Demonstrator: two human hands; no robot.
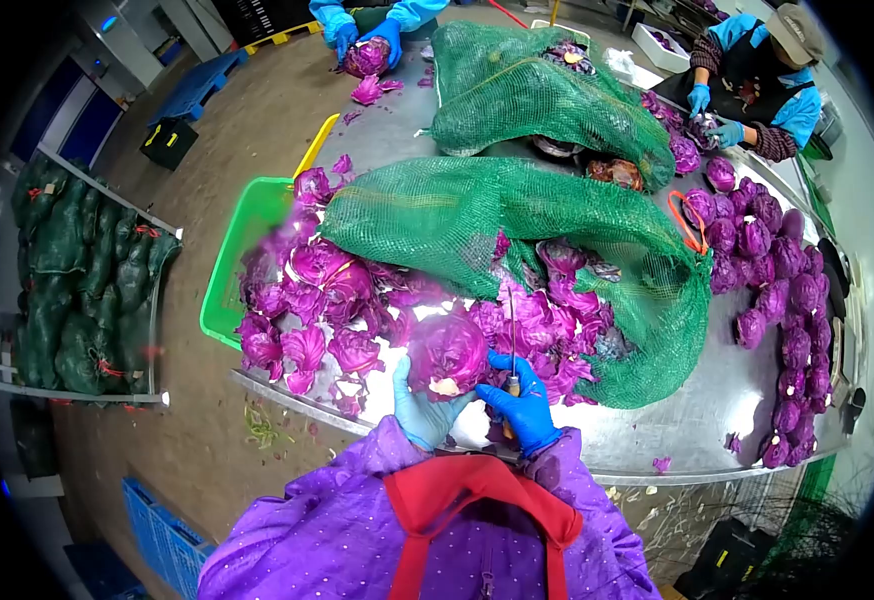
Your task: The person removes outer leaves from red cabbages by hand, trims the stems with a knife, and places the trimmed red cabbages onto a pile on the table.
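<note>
A red cabbage head (449,352) rests in my left hand (420,405), whose gloved fingers and palm cup it from below and the left. Its pale cut stem faces me. My right hand (525,403), in a darker blue glove, is wrapped around the handle of a knife (513,335). The thin blade points up and away, just right of the cabbage. Loose purple cabbage leaves (542,325) lie heaped behind and to the right of both hands. Beyond them, a green mesh bag (437,215) stretches across the metal table (647,430).
A bright green crate (225,270) stands at the table's left edge beside piled leaves. Trimmed cabbages (797,300) line the right side. Another mesh bag (517,95) lies farther back. One co-worker (757,90) handles cabbage at right; another's gloved hands (367,42) hold one at the far end.
</note>
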